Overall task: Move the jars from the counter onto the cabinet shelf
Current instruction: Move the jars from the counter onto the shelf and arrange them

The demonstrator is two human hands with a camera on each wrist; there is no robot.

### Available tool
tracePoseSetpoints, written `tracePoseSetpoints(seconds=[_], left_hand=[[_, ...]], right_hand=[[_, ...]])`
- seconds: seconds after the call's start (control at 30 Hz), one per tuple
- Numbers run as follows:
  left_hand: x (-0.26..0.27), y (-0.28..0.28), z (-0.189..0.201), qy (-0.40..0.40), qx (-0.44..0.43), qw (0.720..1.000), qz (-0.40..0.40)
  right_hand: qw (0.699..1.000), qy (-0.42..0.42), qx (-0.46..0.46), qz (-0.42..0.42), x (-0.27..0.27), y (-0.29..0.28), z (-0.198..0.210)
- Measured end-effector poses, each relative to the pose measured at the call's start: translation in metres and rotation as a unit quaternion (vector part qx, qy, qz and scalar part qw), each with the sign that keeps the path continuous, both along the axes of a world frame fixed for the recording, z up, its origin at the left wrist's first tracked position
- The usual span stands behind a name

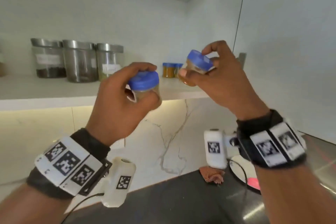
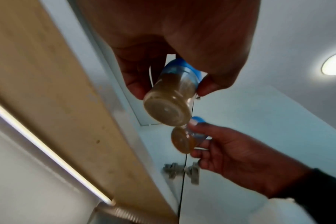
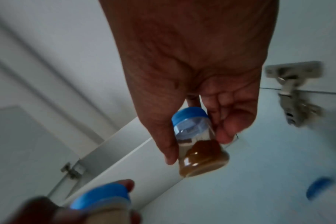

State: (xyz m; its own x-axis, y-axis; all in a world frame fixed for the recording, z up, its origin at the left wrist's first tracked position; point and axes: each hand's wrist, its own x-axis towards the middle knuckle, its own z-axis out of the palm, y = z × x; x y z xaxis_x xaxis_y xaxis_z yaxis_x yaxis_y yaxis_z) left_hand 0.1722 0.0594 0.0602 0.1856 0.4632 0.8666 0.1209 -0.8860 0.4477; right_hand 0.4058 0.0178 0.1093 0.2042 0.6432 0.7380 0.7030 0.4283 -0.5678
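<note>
My left hand (image 1: 127, 85) grips a small blue-lidded jar of pale brown powder (image 1: 145, 85) from above, held in front of the white cabinet shelf's (image 1: 54, 94) front edge. In the left wrist view the same jar (image 2: 171, 97) hangs between thumb and fingers, bottom toward the camera. My right hand (image 1: 214, 71) holds a second blue-lidded jar of darker orange-brown powder (image 1: 198, 63), tilted, higher and over the shelf's right part. The right wrist view shows that jar (image 3: 197, 145) pinched at its sides. Two more small blue-lidded jars (image 1: 171, 70) stand on the shelf behind.
Three tall glass canisters with steel lids (image 1: 78, 60) stand at the shelf's left. The open cabinet door (image 1: 291, 42) and its hinge (image 1: 241, 59) are at the right. Below, the dark counter (image 1: 172, 202) carries an orange cloth (image 1: 211, 174) and a white plate (image 1: 241, 174).
</note>
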Motion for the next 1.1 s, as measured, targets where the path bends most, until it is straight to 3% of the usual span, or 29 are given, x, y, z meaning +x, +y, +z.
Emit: tracePoseSetpoints(seconds=[0.1,0.27,0.4,0.63,0.77,1.1], left_hand=[[-0.006,0.011,0.024,-0.017,-0.028,0.999,0.015],[-0.013,0.031,0.032,0.009,-0.074,0.996,0.049],[-0.020,0.042,0.031,0.043,-0.104,0.993,0.044],[-0.026,0.055,0.033,0.047,-0.137,0.989,0.015],[-0.027,0.060,0.033,0.069,-0.135,0.988,0.015],[-0.024,0.061,0.032,0.090,-0.117,0.988,0.040]], right_hand=[[0.997,-0.057,-0.044,-0.027,0.003,0.034,0.039],[0.983,-0.115,-0.125,-0.072,0.006,0.120,0.087],[0.945,-0.173,-0.245,-0.131,0.011,0.178,0.108],[0.871,-0.270,-0.344,-0.223,0.018,0.223,0.101],[0.846,-0.343,-0.363,-0.184,0.010,0.245,0.099],[0.835,-0.394,-0.325,-0.205,0.007,0.258,0.107]])
